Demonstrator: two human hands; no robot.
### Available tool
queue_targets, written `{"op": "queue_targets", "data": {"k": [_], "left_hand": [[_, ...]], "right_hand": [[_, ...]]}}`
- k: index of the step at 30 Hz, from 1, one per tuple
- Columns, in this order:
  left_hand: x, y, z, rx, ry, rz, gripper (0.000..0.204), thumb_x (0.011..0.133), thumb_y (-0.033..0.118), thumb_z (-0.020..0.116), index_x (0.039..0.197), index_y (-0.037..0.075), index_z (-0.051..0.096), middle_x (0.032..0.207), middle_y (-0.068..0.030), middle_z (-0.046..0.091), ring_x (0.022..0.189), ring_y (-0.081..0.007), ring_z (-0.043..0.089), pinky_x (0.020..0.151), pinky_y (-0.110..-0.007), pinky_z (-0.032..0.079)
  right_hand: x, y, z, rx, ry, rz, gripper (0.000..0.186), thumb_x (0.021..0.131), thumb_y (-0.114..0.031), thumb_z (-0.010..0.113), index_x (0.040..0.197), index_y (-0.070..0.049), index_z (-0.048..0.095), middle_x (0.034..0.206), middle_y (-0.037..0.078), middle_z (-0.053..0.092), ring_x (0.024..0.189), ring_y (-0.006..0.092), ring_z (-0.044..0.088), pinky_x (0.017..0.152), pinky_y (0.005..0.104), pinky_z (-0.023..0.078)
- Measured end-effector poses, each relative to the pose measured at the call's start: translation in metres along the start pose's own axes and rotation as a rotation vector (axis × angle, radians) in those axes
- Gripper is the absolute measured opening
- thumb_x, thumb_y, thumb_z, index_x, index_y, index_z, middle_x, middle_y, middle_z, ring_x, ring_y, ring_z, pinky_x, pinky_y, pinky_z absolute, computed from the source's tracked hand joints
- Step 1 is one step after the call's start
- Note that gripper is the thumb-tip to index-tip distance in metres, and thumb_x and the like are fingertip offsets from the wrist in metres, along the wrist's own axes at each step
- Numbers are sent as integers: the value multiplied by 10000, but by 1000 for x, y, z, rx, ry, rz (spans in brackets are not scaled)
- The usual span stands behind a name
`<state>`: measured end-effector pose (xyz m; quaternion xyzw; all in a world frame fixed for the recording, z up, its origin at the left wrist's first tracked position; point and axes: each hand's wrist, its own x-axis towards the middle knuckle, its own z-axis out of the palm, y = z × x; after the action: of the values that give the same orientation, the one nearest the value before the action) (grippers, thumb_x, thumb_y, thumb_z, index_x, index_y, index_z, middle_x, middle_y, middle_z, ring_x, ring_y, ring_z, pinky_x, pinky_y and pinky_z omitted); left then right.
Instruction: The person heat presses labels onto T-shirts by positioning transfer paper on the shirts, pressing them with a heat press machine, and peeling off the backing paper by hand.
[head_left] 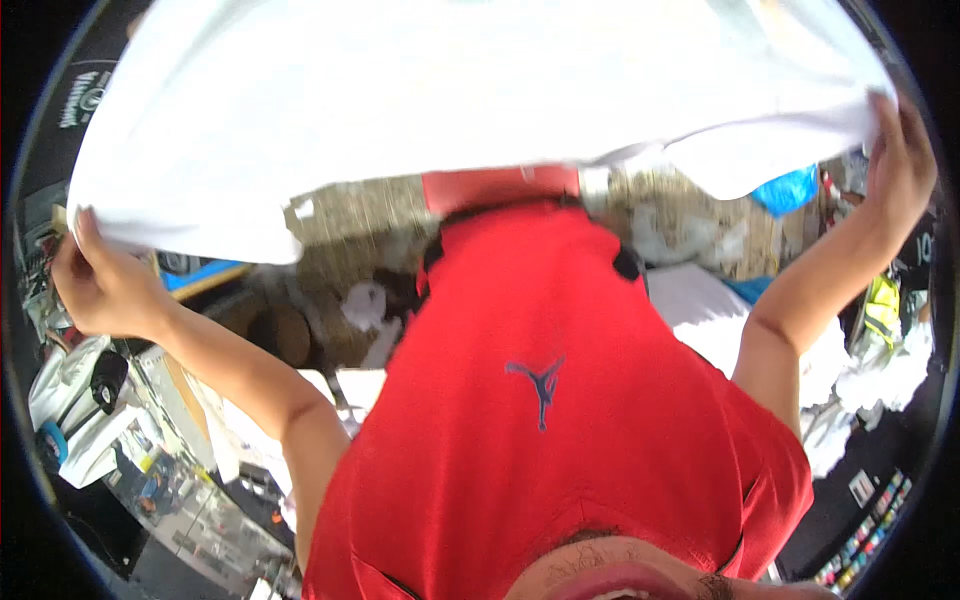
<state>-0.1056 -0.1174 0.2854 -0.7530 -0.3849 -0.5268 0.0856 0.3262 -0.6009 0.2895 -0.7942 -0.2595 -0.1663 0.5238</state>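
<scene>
A broad white cloth [450, 90] is spread wide between my two hands and fills the upper part of the head view. Whether it is a garment or a plain sheet, I cannot tell, as strong light washes out its surface. At the far left, my left hand [108, 285] pinches the cloth's near left corner between thumb and fingers. My right hand [903, 165], higher up at the far right, grips the opposite edge. Between the hands the near edge hangs loose and wavy. Both arms are stretched outward.
Under the cloth lies a worn wooden surface [370, 210] with a red flat piece [500, 187] on it. A blue plastic bag [787, 190] sits near my right forearm. White fabric [880, 370] is heaped at the right, beside a yellow item [882, 308]. Clutter crowds the left side.
</scene>
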Motion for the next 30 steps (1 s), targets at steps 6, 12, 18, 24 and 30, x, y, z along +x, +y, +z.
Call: {"op": "queue_targets", "data": {"k": [6,12,18,24,30], "left_hand": [[-43,-5,3,-90,125,63,66,912,39,638,925,-26,649,873,-66,651,744,-130,619,684,-260,531],[-36,-18,3,-321,359,-71,98,844,-31,646,925,-60,694,886,-93,721,765,-162,657,720,-296,556],[-30,1,8,-54,153,-191,214,920,53,585,1070,-5,726,938,-79,737,803,-151,661,778,-285,535],[-13,-18,-26,-798,-130,-375,249,950,14,512,1154,-55,637,1088,-131,664,945,-201,626,885,-305,493],[-42,-71,-45,-1375,-593,-154,310,921,254,675,802,7,528,813,-83,560,754,-173,534,773,-336,458]], "right_hand": [[-35,-47,-16,289,-431,-383,230,845,-156,722,847,39,599,846,86,523,763,176,459,670,294,350],[-46,-92,-2,375,-15,-392,201,849,-168,620,793,0,525,848,69,423,761,152,353,671,282,280],[-21,-84,-11,97,-66,-478,177,808,-47,726,868,65,603,945,89,599,889,168,532,847,260,381],[-14,-56,-33,-11,3,-91,176,893,-108,699,957,52,664,922,36,640,838,97,550,786,209,409],[-28,21,-64,369,-213,-18,173,855,-85,713,981,20,659,887,32,652,811,100,578,745,226,430]]}}
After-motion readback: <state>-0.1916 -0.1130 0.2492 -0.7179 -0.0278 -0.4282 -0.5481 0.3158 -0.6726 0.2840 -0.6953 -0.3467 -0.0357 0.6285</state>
